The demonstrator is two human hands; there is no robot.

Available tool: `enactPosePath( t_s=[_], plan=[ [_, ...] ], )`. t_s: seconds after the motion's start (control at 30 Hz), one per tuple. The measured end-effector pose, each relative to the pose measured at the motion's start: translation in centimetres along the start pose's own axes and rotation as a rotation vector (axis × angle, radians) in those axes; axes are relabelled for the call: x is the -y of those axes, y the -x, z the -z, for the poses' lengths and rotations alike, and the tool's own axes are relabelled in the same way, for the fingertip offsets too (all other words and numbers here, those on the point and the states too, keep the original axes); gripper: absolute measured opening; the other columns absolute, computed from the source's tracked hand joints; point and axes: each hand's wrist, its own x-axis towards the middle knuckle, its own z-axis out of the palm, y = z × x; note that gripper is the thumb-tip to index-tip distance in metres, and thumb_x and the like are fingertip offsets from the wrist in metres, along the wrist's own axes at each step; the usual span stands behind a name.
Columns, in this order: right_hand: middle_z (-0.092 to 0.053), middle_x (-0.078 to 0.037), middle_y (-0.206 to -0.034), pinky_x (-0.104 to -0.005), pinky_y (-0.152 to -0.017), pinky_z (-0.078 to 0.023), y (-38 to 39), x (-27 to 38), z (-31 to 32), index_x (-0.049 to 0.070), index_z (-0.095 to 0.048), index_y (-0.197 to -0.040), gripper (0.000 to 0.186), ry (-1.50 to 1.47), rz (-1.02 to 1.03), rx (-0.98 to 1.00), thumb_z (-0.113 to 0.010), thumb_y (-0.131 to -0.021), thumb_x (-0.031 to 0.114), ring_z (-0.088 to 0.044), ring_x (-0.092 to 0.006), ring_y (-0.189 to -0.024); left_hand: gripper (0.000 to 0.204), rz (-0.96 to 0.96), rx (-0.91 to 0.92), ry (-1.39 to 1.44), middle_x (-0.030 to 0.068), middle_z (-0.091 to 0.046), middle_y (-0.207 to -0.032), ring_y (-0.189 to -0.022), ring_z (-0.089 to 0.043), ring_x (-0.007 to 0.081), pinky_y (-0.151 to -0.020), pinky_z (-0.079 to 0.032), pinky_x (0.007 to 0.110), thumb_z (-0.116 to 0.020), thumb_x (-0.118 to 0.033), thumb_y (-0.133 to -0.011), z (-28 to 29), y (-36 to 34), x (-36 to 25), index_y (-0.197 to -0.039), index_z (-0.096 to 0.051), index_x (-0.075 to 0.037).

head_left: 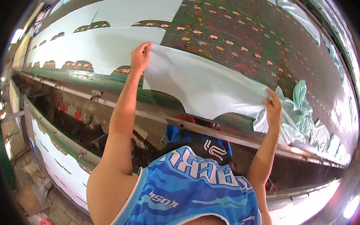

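- Fingers point(147, 48) of the left hand point(139, 60) were closed in a narrow pinch on the upper left corner of 1 pale green fabric piece point(197, 83).
- Fingers of the right hand point(273, 107) were bent in a pinch at the upper right edge of the same piece; the thumb contact was too small to tell.
- The fabric piece was located between the 2 hands, extended along the near side of the long table point(231, 44). Its upper edge was nearly straight; its lower edge was cut in curves.
- Loose folds hung below the right hand. Beyond them, a crumpled fabric heap point(302, 112) lay on the table; whether it joined the held piece could not be determined.
- Flat pale panels point(123, 41) with curved cut-outs lay to the left, just beside the held piece.
- The table surface was dark green and brown, with rows of small coloured prints.
- A rail point(104, 100) ran along the near side of the table.
- The person wore a blue sleeveless jersey point(196, 189).
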Motion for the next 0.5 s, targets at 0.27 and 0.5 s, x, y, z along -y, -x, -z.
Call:
enactPosePath(
  t_s=[0.27, 0.5],
  plan=[
    [-0.046, 0.011, -0.086, -0.0204, -0.063, -0.03, -3.3, -0.9, 0.2, 0.007, -0.062, -0.144, 0.058, -0.054, 0.045, -0.093, -0.074, -0.089, -0.002, -0.035, -0.0019, -0.07, 0.024, -0.08, 0.055, 0.048, 0.0148, -0.077, -0.097, -0.08, -0.074, 0.0259, -0.074, -0.057, 0.035, -0.067, -0.026, -0.103, -3.8, -4.2, -0.1, -0.113, -0.075, -0.006],
    [-0.059, 0.008, -0.108, -0.0189, -0.067, -0.035, -5.9, -0.7, 0.0, 0.007, -0.058, -0.148, 0.062, -0.124, 0.052, -0.125, -0.071, -0.089, -0.004, -0.039, -0.0028, -0.074, 0.024, -0.102, 0.026, -0.015, 0.0139, -0.077, -0.097, -0.079, -0.074, 0.0259, -0.073, -0.057, 0.035, -0.068, -0.026, -0.102, -5.8, -6.4, 0.3, -0.114, -0.076, -0.007]
  ],
)
